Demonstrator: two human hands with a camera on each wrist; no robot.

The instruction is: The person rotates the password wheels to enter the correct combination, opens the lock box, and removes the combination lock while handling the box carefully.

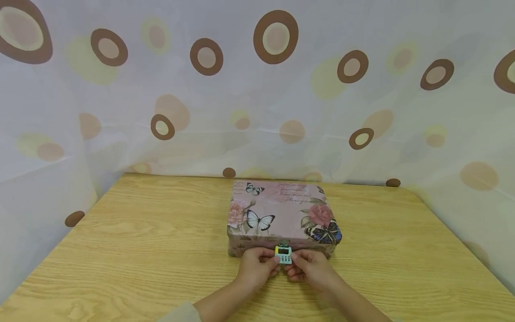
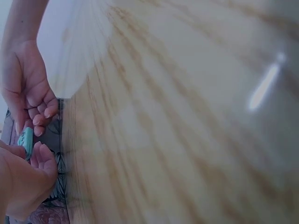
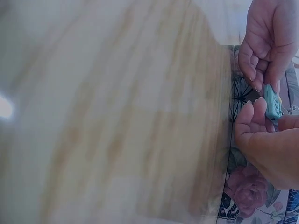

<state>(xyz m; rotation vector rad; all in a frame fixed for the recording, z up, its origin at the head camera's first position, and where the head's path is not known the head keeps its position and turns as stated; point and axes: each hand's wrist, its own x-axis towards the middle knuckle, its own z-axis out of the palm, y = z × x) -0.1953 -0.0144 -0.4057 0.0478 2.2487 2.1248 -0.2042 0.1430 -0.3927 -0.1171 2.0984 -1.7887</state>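
A pink flowered box [image 1: 287, 210] with butterflies on its lid stands on the table, its lid down. At the middle of its front, a small metal clasp [image 1: 284, 243] shows just above a teal and yellow combination padlock [image 1: 283, 256]. My left hand [image 1: 256, 267] pinches the padlock's left side between thumb and fingers. From the right, my right hand [image 1: 314, 269] pinches the other side. In the right wrist view the teal padlock [image 3: 272, 102] sits between both hands' fingertips. Whether its shackle is locked cannot be made out.
The light wood-grain table [image 1: 153, 241] extends on both sides of the box. Behind it hangs a pale curtain [image 1: 249, 89] with brown and yellow circles, which also runs along the left and right sides.
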